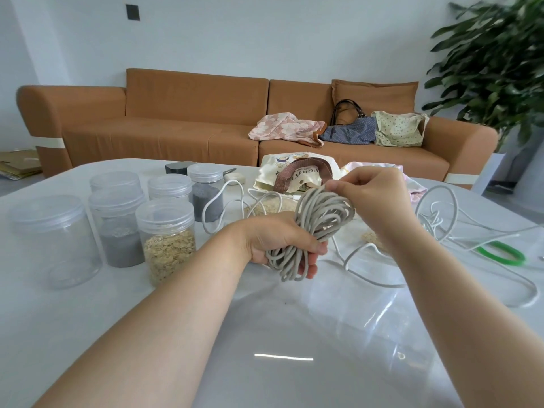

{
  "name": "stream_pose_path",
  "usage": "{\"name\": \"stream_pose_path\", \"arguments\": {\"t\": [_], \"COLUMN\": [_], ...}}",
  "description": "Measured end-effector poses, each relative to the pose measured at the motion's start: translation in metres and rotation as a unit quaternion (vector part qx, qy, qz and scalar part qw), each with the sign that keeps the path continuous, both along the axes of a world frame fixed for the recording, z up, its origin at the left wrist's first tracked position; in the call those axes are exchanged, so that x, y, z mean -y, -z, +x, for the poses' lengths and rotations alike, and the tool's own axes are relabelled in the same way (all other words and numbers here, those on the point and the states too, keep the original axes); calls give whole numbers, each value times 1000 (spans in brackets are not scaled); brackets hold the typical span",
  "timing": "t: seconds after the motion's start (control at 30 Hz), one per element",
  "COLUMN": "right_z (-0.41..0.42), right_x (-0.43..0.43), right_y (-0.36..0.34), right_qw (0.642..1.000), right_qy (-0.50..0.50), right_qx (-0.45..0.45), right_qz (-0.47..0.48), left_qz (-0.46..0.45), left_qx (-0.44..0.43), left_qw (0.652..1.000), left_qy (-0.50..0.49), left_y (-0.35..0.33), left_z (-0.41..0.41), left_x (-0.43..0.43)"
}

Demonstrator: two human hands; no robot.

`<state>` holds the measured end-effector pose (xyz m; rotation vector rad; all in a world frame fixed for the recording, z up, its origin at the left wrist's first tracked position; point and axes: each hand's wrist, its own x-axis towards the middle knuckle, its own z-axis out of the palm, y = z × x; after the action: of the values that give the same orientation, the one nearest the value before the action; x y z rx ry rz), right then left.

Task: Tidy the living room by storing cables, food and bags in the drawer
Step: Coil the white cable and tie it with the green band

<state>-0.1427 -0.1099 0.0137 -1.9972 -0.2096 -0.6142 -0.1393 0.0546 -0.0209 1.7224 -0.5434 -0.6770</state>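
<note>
Both forearms (176, 304) reach up from the bottom of the frame over the glossy white table (294, 334). At centre, the left hand (279, 242) curls its fingers round the grey cable coil (321, 216), clamping the loops so they cannot spring apart, while the right hand (371, 195) pinches the coil's top strand, probably to finish the winding. Loose white cables (440, 187) lie right of centre. No drawer shows.
</note>
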Motion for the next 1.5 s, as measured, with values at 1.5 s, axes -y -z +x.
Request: {"name": "stream_pose_path", "arguments": {"t": [1.5], "right_z": [-15], "right_x": [-9], "right_y": [0], "right_qw": [982], "right_qy": [-79], "right_qx": [-71], "right_qz": [-155], "left_qz": [-421], "left_qx": [-106], "left_qw": [853], "left_qy": [-288], "left_y": [-4], "left_z": [4], "left_x": [15]}}
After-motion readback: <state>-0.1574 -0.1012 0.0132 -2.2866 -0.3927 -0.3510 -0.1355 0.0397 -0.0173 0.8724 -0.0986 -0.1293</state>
